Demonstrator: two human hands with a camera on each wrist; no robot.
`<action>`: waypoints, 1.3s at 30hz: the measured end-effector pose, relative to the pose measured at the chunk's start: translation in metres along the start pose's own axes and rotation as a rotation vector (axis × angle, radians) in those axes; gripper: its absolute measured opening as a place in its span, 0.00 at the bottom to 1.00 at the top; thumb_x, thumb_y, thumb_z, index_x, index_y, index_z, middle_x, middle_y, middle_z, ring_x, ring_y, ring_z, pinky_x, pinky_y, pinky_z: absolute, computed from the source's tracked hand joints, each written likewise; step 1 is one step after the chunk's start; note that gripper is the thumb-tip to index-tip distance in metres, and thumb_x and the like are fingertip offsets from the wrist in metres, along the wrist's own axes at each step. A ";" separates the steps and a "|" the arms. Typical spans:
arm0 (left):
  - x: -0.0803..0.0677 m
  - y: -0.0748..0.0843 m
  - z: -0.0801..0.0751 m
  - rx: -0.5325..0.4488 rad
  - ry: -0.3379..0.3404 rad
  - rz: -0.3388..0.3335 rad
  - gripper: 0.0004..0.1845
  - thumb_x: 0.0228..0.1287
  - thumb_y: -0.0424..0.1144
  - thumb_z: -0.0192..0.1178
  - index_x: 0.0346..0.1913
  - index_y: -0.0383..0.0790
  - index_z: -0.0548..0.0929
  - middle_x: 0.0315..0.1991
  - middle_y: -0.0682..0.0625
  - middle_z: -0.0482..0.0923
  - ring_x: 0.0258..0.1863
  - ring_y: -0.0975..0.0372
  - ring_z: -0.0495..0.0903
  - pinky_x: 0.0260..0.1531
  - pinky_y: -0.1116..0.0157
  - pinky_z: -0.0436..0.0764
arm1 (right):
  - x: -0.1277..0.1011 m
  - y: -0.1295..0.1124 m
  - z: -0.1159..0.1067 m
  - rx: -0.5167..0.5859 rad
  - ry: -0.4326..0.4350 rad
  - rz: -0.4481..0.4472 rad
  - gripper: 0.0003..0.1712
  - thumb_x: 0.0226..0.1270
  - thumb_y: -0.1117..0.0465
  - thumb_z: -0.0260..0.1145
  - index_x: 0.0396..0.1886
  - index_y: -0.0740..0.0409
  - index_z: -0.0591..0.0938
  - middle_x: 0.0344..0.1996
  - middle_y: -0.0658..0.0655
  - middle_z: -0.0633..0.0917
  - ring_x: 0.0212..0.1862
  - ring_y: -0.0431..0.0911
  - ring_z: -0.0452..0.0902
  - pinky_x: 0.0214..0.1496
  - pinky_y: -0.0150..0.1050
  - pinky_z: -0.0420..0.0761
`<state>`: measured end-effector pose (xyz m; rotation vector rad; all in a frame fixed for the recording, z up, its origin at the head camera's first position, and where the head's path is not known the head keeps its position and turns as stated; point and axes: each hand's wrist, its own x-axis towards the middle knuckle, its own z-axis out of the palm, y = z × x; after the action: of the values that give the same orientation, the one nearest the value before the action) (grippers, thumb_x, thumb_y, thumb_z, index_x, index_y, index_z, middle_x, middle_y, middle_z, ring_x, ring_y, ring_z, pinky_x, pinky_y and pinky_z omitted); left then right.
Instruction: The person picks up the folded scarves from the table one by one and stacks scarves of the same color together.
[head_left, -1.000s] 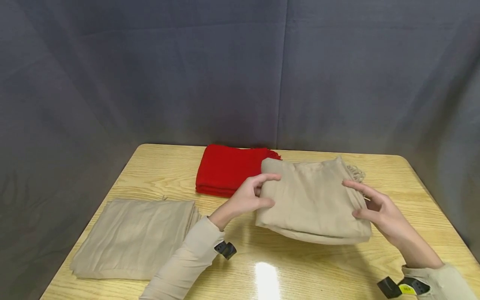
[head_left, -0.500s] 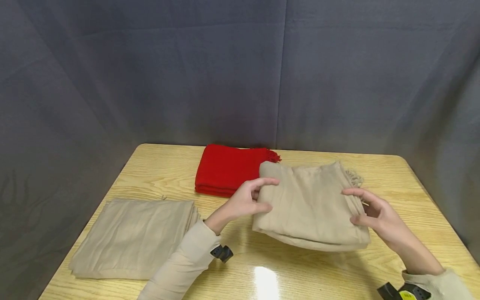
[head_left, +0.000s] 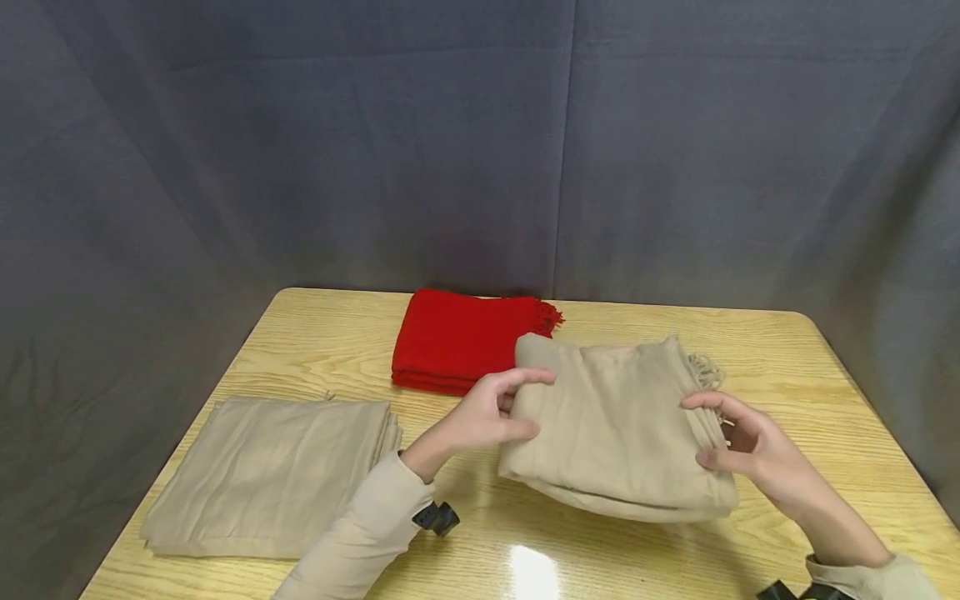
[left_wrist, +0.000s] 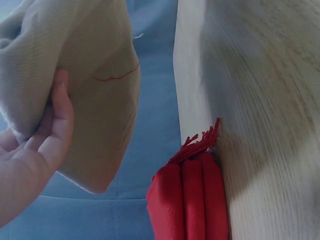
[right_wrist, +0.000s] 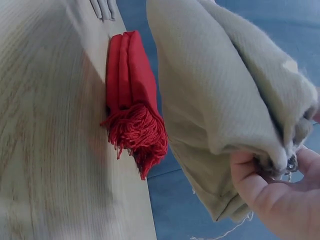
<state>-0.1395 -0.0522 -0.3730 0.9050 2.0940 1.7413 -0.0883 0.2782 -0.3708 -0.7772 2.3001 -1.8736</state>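
While both hands pinch the folded beige scarf point(head_left: 615, 425), left hand point(head_left: 483, 412) and right hand point(head_left: 753, 450) hide its side edges; the underside stays unseen.

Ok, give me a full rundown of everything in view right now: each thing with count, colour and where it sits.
held folded scarf: 1, beige with a fringe at its far right corner, right of centre, held by both side edges, near edge drooping close to the table.
flat folded scarf: 1, beige, lying flat on the near left of the table.
red scarf: 1, red with a fringe, folded, at the far middle of the table, just behind the held one.
table: 1, light wood grain, glossy.
backdrop: 1, dark grey cloth behind and beside the table.
left hand: 1, grips the held scarf's left edge, beige sleeve.
right hand: 1, grips its right edge, beige sleeve.
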 end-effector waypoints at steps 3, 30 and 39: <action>-0.003 -0.001 0.000 -0.008 -0.002 -0.014 0.29 0.48 0.21 0.59 0.58 0.32 0.71 0.45 0.39 0.76 0.31 0.61 0.79 0.32 0.68 0.78 | -0.001 -0.001 0.001 -0.012 -0.013 0.014 0.30 0.53 0.83 0.56 0.56 0.60 0.70 0.51 0.46 0.70 0.31 0.37 0.68 0.28 0.34 0.76; -0.029 -0.008 0.003 0.026 -0.028 -0.031 0.28 0.48 0.21 0.58 0.57 0.33 0.72 0.42 0.41 0.76 0.29 0.65 0.76 0.31 0.69 0.77 | -0.012 0.010 0.019 -0.004 -0.086 0.025 0.28 0.52 0.81 0.59 0.54 0.62 0.70 0.52 0.46 0.70 0.30 0.39 0.63 0.26 0.35 0.75; -0.041 -0.016 0.005 0.025 -0.024 -0.062 0.28 0.47 0.20 0.59 0.56 0.35 0.73 0.46 0.45 0.74 0.30 0.64 0.77 0.31 0.69 0.77 | -0.014 0.017 0.027 0.046 -0.143 0.030 0.28 0.53 0.81 0.57 0.55 0.61 0.70 0.53 0.45 0.70 0.32 0.37 0.67 0.28 0.35 0.77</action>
<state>-0.1099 -0.0741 -0.3970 0.8534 2.1101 1.6694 -0.0716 0.2623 -0.3972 -0.8366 2.1633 -1.7889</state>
